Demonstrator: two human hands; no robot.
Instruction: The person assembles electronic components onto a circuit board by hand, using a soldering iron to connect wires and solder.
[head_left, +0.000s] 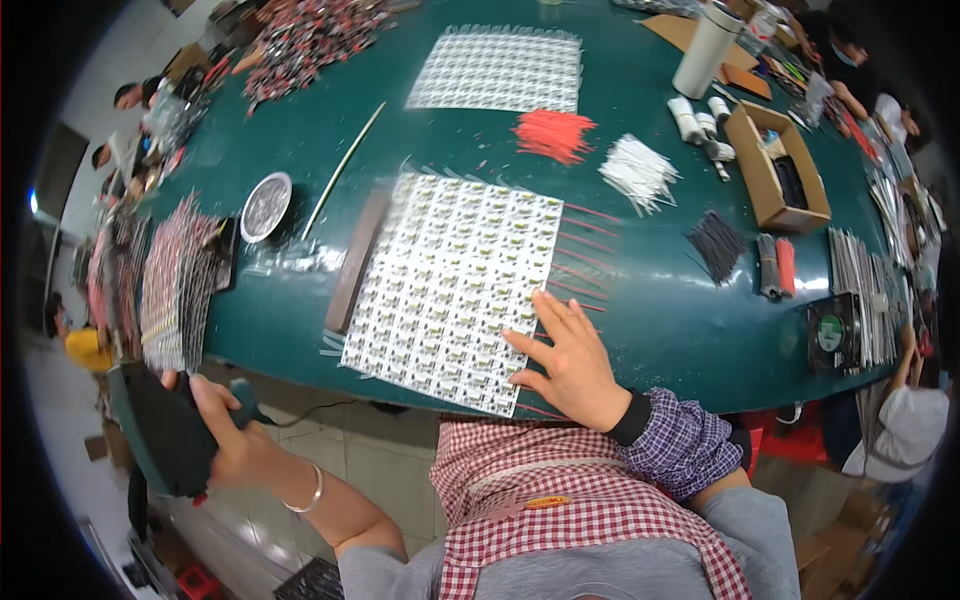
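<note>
My left hand (240, 445) is wrapped round the handle of a dark green heat gun (160, 430), held off the table's near left edge. My right hand (575, 365) lies with fingers spread on the lower right edge of a white sheet (450, 290) printed with rows of small patterns. Thin red wires (585, 270) stick out from the sheet's right edge, and clear strips poke out at its upper and lower left edges. Along its left side lies a dark brown bar (357, 262). The heat gun's nozzle cannot be made out.
Beyond the sheet are a second patterned sheet (497, 70), red pieces (555, 135), white pieces (638, 173) and black pieces (716, 245). A round dish (267, 208) and wire bundles (178, 285) lie left. At right stand a cardboard box (775, 170) and a flask (708, 50). Other people sit around the table.
</note>
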